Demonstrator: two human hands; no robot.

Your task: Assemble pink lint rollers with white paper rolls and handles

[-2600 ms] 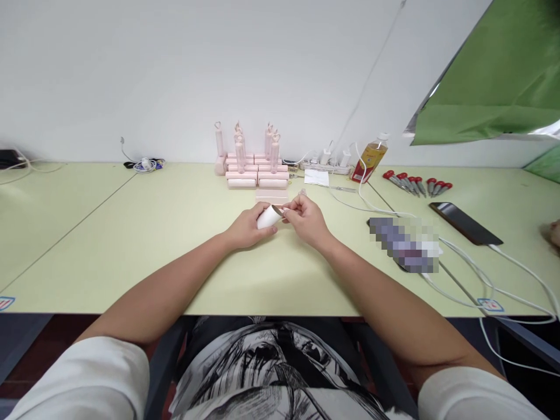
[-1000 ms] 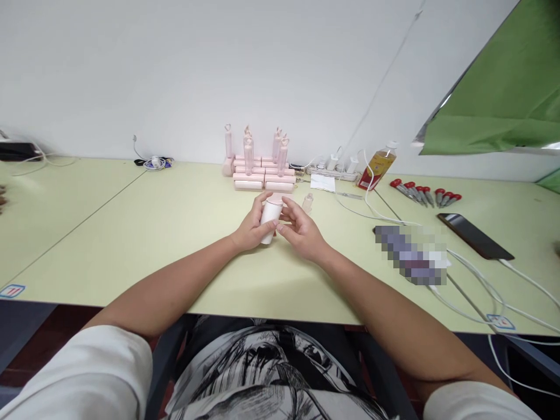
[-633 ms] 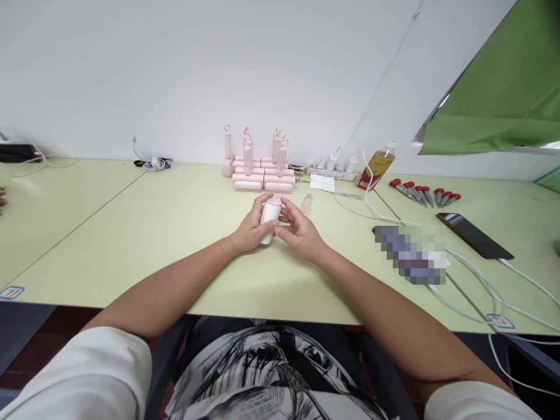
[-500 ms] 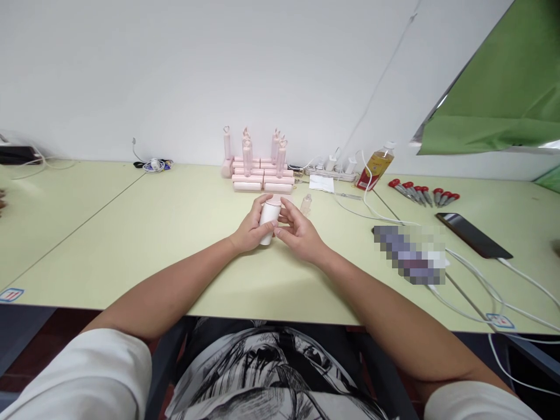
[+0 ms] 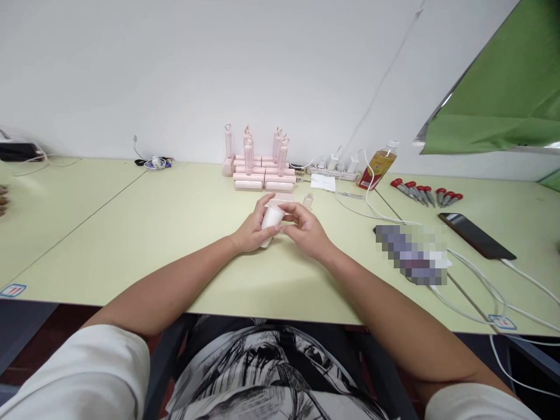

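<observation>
My left hand (image 5: 251,230) is wrapped round a small white roll (image 5: 271,219), which leans to the right above the pale green table (image 5: 153,233). My right hand (image 5: 306,228) is closed on the roll's right side, fingertips pinching at its upper end. A small clear bottle (image 5: 308,201) stands just behind my right hand. Further back lies a stack of pink roller parts (image 5: 262,178) with several pink handles (image 5: 249,154) standing upright on it.
A yellow bottle (image 5: 378,165), a white power strip (image 5: 332,172) and a white paper pad (image 5: 324,182) sit at the back. Red-handled screwdrivers (image 5: 426,194), a dark phone (image 5: 476,234) and white cables (image 5: 476,280) lie right. Another person's fingers (image 5: 3,199) show at the left edge.
The white roll stood upright between my hands a moment ago; now it tilts to the right and my right fingers have closed on its upper end.
</observation>
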